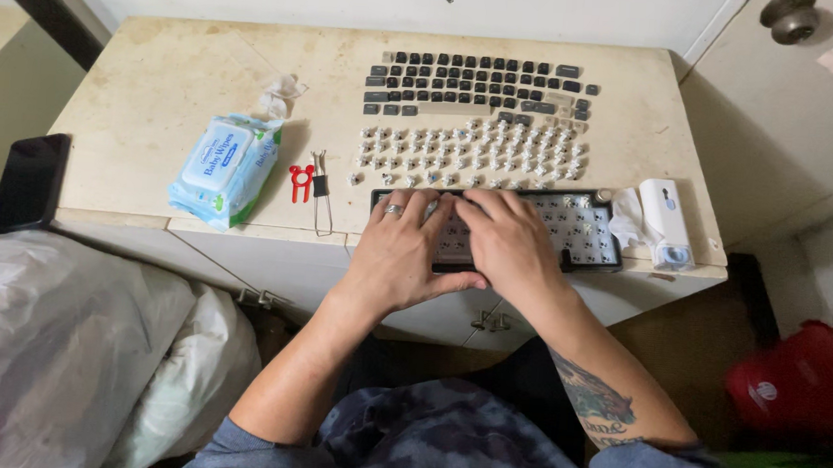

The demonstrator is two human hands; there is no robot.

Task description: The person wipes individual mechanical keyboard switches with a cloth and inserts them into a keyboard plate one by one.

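Looking down from the head cam, both hands are flat-ish on a black keyboard case (pixel 585 237) that sits at the front edge of a worn cream surface (pixel 156 83). Left hand (pixel 398 252) has a ring on 1 finger and lies palm down over the left part of the case, fingers spread loosely and fingertips near the top edge, thumb stretched toward the other hand; it's resting or pressing, not gripped around anything as far as I can see. Right hand (pixel 510 242) overlaps the middle of the case, fingers curled downward onto the plate, and I can't tell if it's pinching something small under there since the fingertips are hidden. Right part of the case is uncovered and shows rows of sockets. Just behind the case there's a field of loose white key switches (pixel 479 151) laid out in rows, and behind those a set of dark keycaps (pixel 474 81) arranged like a full layout. Left of the case lie a red puller tool (pixel 300 181) and a wire keycap puller (pixel 321 194), touching or nearly so. Further left is a blue pack of wipes (pixel 228 167), with a crumpled tissue (pixel 279 91) behind it. A white dispenser-looking thing (pixel 666 220) sits right of the case, and a black phone (pixel 28 181) lies off the surface's left side.
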